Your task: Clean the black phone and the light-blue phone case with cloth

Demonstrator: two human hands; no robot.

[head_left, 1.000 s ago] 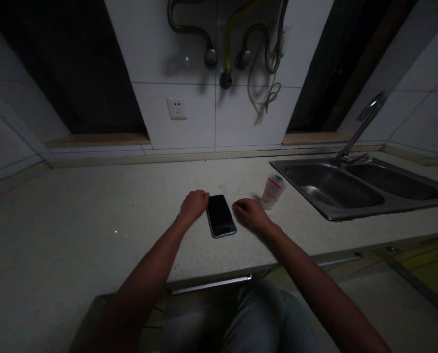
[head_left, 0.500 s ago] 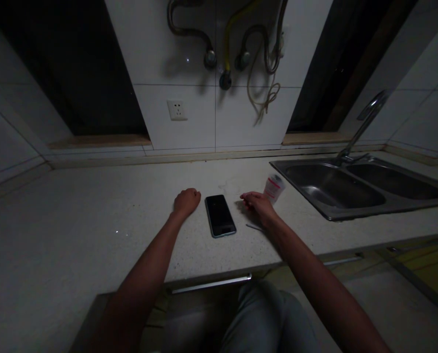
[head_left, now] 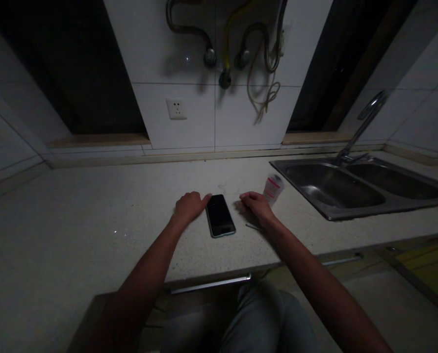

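A dark-screened phone (head_left: 220,215) with a pale edge lies face up on the counter. Left of it rests my left hand (head_left: 190,206), its thumb stretched out to the phone's upper left corner and its other fingers bent; it grips nothing. On the phone's right side is my right hand (head_left: 257,203), resting low with fingers drawn together; whatever they may hold is too dark to see. Just behind that hand a clear plastic cup (head_left: 273,186) with pink markings stands, partly covered by it. A thin grey stick (head_left: 253,226) pokes out beside my right wrist.
A steel double sink (head_left: 325,215) with a tall faucet (head_left: 366,117) is set into the pale counter (head_left: 93,211) at the right. Hoses and valves (head_left: 210,58) hang on the tiled wall above a socket (head_left: 176,109). Drawer handles (head_left: 211,284) line the front below.
My left thumb has swung out to the right, reaching the phone's upper corner; before, that hand was a closed fist. My right hand, the phone and the cup stay put.
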